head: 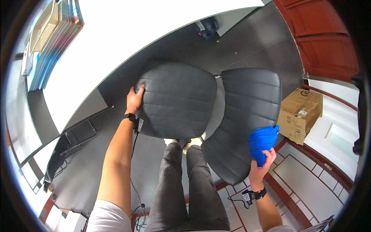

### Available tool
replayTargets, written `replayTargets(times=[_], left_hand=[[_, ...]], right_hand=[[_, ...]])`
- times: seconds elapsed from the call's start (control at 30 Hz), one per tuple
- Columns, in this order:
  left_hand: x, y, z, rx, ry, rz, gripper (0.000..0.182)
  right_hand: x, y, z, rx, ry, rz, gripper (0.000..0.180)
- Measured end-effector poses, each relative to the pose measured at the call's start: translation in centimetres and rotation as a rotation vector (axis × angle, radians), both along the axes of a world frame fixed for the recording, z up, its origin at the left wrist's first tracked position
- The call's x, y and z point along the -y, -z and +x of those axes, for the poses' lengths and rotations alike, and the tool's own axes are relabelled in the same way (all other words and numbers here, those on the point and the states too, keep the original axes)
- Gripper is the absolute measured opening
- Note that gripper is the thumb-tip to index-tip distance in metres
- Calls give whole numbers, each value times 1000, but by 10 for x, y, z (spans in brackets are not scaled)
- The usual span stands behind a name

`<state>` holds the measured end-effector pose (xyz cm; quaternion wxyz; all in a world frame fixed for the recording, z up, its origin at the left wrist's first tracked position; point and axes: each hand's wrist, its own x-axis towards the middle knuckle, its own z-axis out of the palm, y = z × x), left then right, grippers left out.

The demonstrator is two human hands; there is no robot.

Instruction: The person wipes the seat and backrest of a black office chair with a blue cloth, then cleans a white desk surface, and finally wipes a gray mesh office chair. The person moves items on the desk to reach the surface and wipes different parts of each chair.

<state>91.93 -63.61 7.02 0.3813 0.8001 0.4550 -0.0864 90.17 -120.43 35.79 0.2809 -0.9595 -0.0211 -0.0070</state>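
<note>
A chair padded in black leather-like material stands before me, its rounded seat (178, 100) on the left and its curved backrest (250, 98) on the right. My left hand (134, 99) rests on the seat's left edge, the thumb on top; part of its fingers is hidden. Gripped in my right hand (261, 168) is a folded blue cloth (263, 142), which lies against the outer right edge of the backrest. Each wrist carries a black strap with a small cabled device.
A white desk (139, 26) curves above the seat, bearing a stack of folders or magazines (62, 43). An opened cardboard box (300, 113) stands beyond the backrest, near a red-brown wooden door (321, 37). A black folding chair (69, 142) is at left. Cables (140, 214) lie behind my legs.
</note>
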Motion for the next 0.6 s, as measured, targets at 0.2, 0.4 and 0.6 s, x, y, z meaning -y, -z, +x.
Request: replayTargets(times=[0.2,0.4,0.6], left_hand=[[-18,24,-4,24,-26,-2,104],[-29,33,-9,-35,-57,-63,107],[-26,26,-14,10,-49,-88,94]], right_hand=[[-40,-9,-2,-12,-2,27,53],[-61,-12,-9,-22,9,43,53],[-66,-14,-6,-9,-13,9,53]])
